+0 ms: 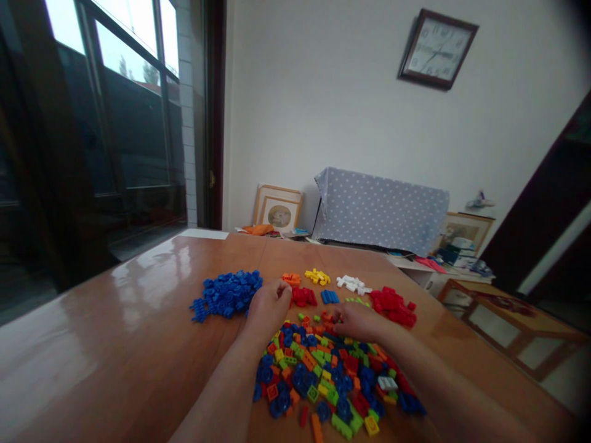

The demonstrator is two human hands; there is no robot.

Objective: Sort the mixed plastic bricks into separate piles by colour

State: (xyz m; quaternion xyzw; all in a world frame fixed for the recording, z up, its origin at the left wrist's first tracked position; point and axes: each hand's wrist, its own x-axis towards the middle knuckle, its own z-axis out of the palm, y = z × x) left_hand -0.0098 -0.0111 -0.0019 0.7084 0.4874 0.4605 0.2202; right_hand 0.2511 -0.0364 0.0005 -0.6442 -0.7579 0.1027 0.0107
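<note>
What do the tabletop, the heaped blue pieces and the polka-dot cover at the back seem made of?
Tabletop: probably varnished wood or wood-look laminate; glossy brown, with bright reflections.
Blue pieces: most likely hard plastic, judging by their even colour and moulded-looking shapes.
Polka-dot cover: apparently cloth, matte, draped with loose corners; the exact fibre isn't clear.

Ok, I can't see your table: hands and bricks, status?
Left hand beside red bricks. Right hand at far edge of mixed pile. Yellow bricks, white bricks beyond.
</note>
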